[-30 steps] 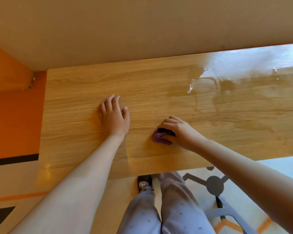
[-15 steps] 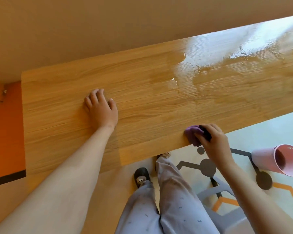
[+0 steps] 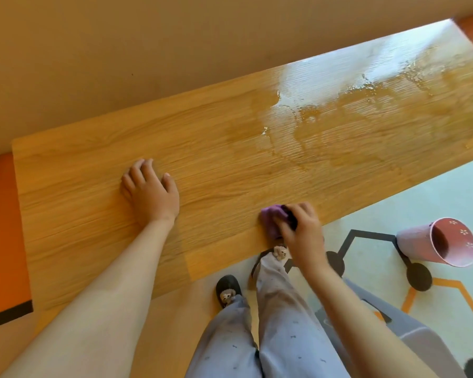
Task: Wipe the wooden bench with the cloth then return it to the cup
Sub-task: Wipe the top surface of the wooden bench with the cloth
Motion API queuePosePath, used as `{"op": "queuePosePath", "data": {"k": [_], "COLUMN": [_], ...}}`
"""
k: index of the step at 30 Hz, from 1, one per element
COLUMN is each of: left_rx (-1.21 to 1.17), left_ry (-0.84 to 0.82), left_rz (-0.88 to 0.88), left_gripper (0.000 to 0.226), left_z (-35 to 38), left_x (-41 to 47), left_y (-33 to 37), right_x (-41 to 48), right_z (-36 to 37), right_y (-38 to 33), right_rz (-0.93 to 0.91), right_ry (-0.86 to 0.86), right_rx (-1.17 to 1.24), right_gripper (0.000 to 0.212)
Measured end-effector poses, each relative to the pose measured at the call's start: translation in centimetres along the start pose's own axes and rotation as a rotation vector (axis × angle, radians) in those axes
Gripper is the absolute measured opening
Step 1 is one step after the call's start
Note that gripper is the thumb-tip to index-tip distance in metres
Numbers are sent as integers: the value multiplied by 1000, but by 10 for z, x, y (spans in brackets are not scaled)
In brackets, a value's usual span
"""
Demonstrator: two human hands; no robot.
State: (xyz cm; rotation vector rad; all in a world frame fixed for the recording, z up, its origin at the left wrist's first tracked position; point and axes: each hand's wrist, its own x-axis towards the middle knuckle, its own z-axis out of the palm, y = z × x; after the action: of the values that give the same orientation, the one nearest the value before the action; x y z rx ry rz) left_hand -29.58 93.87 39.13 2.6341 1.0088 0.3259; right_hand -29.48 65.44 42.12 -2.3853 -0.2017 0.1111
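Cloth (image 3: 271, 217), one small purple piece with a dark part, sits bunched under the right hand (image 3: 301, 230). The fingers curl over it and press it onto the bench (image 3: 230, 137) close to the near edge. The left hand (image 3: 150, 192) lies flat on the wood further left, with relaxed fingers that hold nothing. The two hands are well apart.

One long wooden bench runs from the near left to the far right against a tan wall (image 3: 148, 50). A shiny wet patch (image 3: 325, 105) covers its far right part, away from both hands.

One pink cup (image 3: 421, 242) is on the pale floor (image 3: 434, 192) to the right of the bench, well apart from the cloth. Its open mouth shows small white flowers inside; I cannot tell whether it stands upright or tilts.

Below the near edge are two legs in pale patterned trousers (image 3: 284, 336) and two dark slippers (image 3: 228, 289). The right wrist partly covers the further slipper. A grey plastic object (image 3: 410, 336) sits at the near right, partly hidden by the right forearm. The floor has dark and orange lines on the right and is orange (image 3: 3, 227) on the left.
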Motion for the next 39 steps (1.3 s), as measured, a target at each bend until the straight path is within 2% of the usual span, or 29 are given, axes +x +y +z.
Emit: {"op": "queuePosePath", "data": {"k": [3, 6, 8, 12, 15, 17, 20, 23, 25, 28, 31, 33, 37, 39], "left_rx": [4, 1, 1, -9, -9, -8, 3, 3, 1, 4, 2, 4, 8, 8], "left_ry": [1, -2, -5, -1, 6, 9, 6, 10, 12, 14, 18, 20, 16, 16], "left_rz": [2, -2, -6, -8, -11, -10, -15, -12, -18, -19, -22, -23, -32, -38], "left_gripper": [45, 45, 45, 45, 45, 45, 45, 45, 44, 44, 44, 44, 44, 43], "left_z": [0, 0, 0, 0, 0, -1, 0, 0, 0, 0, 2, 2, 2, 2], "left_x": [0, 0, 0, 0, 0, 0, 0, 1, 1, 1, 2, 3, 3, 3], "left_y": [1, 1, 1, 2, 2, 3, 4, 3, 3, 4, 3, 3, 5, 5], "right_x": [28, 33, 25, 15, 26, 40, 64, 67, 58, 46, 55, 71, 114, 122], "right_z": [-48, -52, -27, 34, 37, 17, -20, -21, 0, 43, 51, 35, -17, -24], "right_y": [39, 43, 22, -35, -42, -21, 18, 17, -6, -46, -55, -38, 13, 19], "right_rz": [193, 280, 212, 5, -82, -22, 149, 228, 170, -17, -119, -68, 163, 230], "right_ry": [162, 216, 168, -43, -103, -40, 141, 193, 128, -65, -134, -95, 120, 158], "right_rx": [-57, -80, -58, 20, 18, -5, -59, -92, -87, -43, -28, -27, -92, -121], "right_gripper": [15, 15, 11, 12, 12, 13, 14, 15, 15, 19, 14, 15, 14, 15]}}
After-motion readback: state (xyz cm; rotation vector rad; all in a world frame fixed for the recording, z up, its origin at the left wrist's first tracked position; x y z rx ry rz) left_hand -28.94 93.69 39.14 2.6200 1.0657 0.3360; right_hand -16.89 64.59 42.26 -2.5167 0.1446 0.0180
